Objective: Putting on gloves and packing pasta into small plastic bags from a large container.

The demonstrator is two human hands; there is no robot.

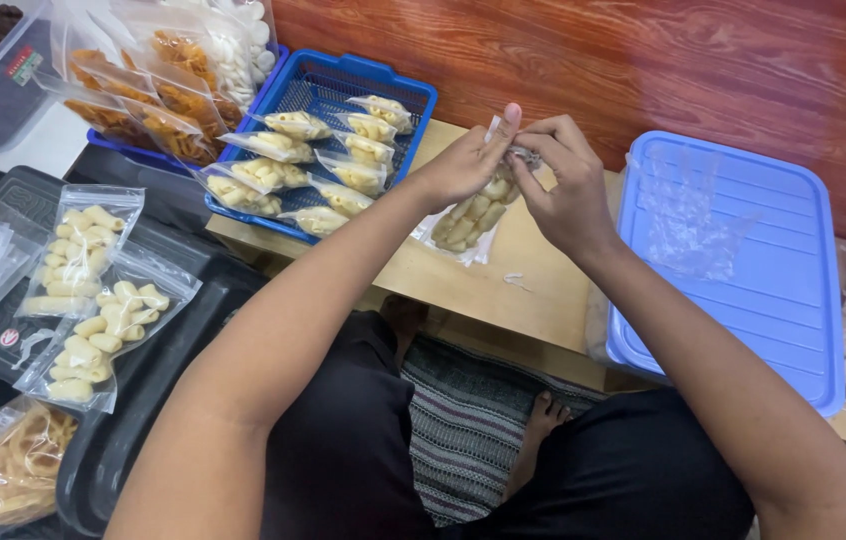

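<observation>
Both hands, left hand [465, 163] and right hand [561, 178], pinch the top of one snack bag [471, 215] just right of the blue basket [328, 82]. The basket holds about nine filled bags [293, 125]; left of it lie two more bags [93, 300].

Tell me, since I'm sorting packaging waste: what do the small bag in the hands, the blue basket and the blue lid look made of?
Small bag: thin clear plastic film, glossy; the pale snacks show through it. Blue basket: moulded hard plastic, judging by its mesh walls and thick rim. Blue lid: probably rigid plastic, smooth with raised ribs and a slight sheen.
</observation>
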